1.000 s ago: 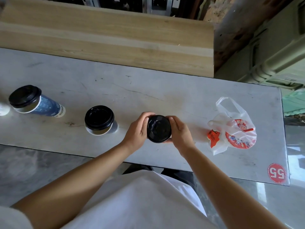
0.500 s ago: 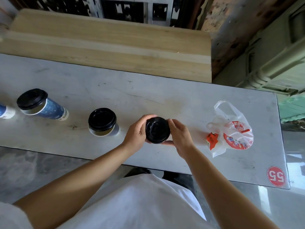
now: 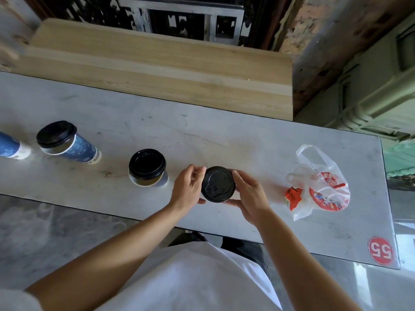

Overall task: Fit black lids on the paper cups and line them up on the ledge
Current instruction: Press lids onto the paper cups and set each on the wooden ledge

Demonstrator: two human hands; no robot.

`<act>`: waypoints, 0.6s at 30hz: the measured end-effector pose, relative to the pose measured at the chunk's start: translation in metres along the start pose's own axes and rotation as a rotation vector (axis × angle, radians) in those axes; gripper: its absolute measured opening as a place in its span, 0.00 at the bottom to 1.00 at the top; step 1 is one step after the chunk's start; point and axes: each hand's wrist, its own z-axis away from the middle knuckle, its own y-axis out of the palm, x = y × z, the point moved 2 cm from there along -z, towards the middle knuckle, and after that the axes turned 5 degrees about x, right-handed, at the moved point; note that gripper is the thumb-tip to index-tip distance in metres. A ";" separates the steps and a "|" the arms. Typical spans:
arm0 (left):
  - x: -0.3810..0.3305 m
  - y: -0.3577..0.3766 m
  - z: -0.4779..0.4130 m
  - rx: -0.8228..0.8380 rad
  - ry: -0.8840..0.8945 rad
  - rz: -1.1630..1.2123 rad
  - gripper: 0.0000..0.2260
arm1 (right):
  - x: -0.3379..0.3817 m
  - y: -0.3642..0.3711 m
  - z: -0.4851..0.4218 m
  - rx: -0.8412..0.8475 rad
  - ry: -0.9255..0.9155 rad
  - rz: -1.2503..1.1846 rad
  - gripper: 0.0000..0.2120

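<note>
Head view: grey ledge (image 3: 224, 135) beside wooden planks (image 3: 157, 70).

Materials as I read them off the feed

The lid (image 3: 217, 184) is black plastic with a faint sheen; the worktop (image 3: 202, 135) is grey, stone-like, matt and scuffed. At twelve o'clock, pale bare-grained wooden planks (image 3: 157, 70); at three o'clock, a thin glossy plastic bag (image 3: 318, 187).
</note>
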 end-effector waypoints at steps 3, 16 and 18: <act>-0.002 -0.008 -0.009 0.054 -0.028 0.000 0.12 | 0.006 0.003 -0.007 0.007 0.012 0.054 0.13; 0.013 -0.010 -0.022 -0.019 0.344 -0.222 0.21 | 0.007 0.011 -0.025 -0.071 -0.170 0.394 0.13; 0.013 -0.008 -0.025 0.006 0.351 -0.219 0.19 | 0.007 0.011 -0.025 -0.084 -0.175 0.370 0.13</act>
